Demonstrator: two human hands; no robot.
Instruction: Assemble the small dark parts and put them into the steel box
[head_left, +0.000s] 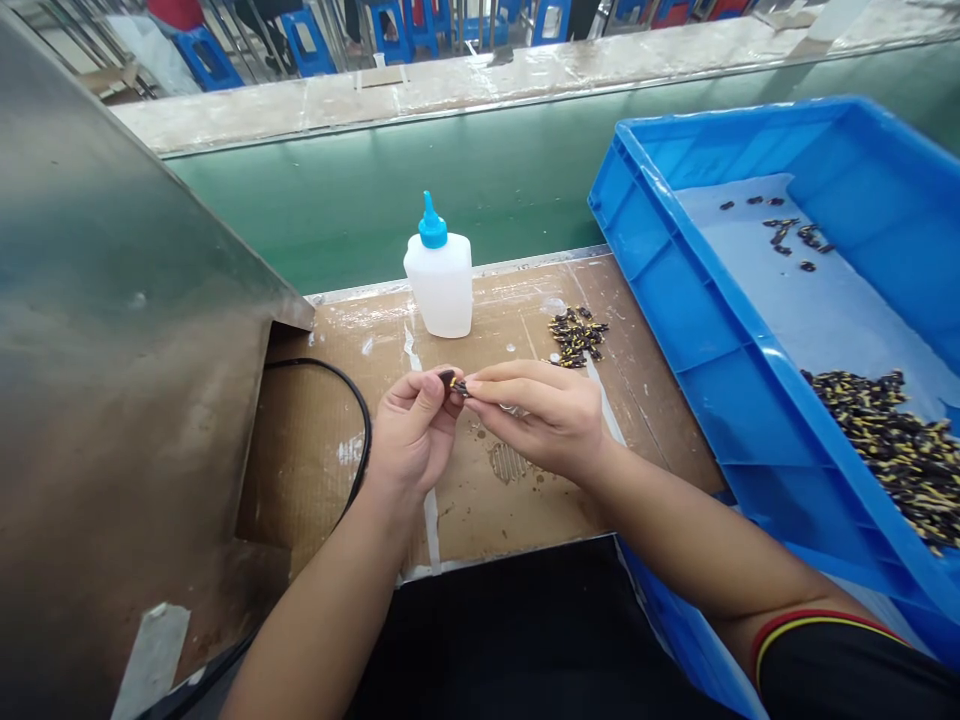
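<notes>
Black-and-yellow part (454, 385) pinched between left hand (412, 432) and right hand (536, 418) (held close).

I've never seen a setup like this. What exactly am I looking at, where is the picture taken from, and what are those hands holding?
This picture comes from a camera worn on a person's head, looking down at their own bare hands; no machine is involved. The left hand and right hand meet at the fingertips around a small black-and-yellow piece. On the cardboard-covered bench stand a white squeeze bottle with a blue cap and a small heap of similar pieces. To the right, a blue plastic crate holds a larger heap on a pale sheet.
</notes>
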